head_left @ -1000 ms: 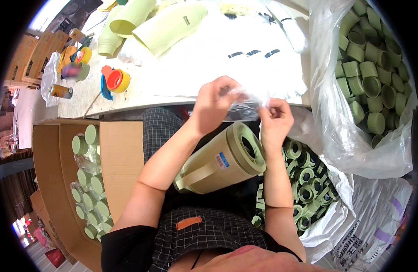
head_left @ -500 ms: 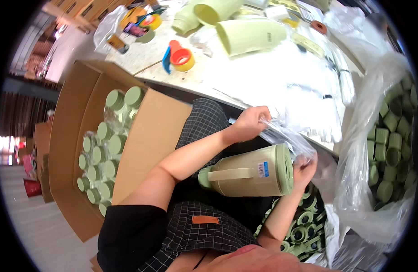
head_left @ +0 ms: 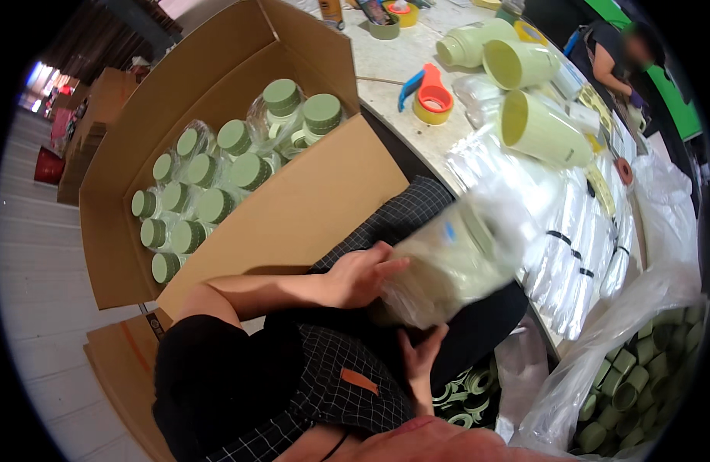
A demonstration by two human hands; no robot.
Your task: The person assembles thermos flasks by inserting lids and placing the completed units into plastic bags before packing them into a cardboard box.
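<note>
A pale green jug (head_left: 428,269) inside a clear plastic bag lies tilted over my lap, its wide end toward the workbench. The bag's loose mouth (head_left: 516,223) spreads past that end, blurred by motion. My left hand (head_left: 360,276) grips the narrow end of the jug through the plastic. Just under the bag is my right hand (head_left: 422,356), thumb and fingers spread apart at its lower edge; whether it bears weight is unclear. To my left, a cardboard box (head_left: 293,208) holds several bagged bottles with green lids (head_left: 249,171).
On the workbench (head_left: 393,61) are a tape dispenser (head_left: 433,98), pale green jug bodies (head_left: 543,127) and stacked clear bags (head_left: 566,269). A plastic-lined container of green parts (head_left: 628,385) stands at the right, with green rings (head_left: 474,385) below. A co-worker (head_left: 605,61) is beyond the bench.
The jug, bare before, is now inside the clear bag. Both hands have left the bag's mouth and moved back toward the jug's narrow end. The view has swung toward the right.
</note>
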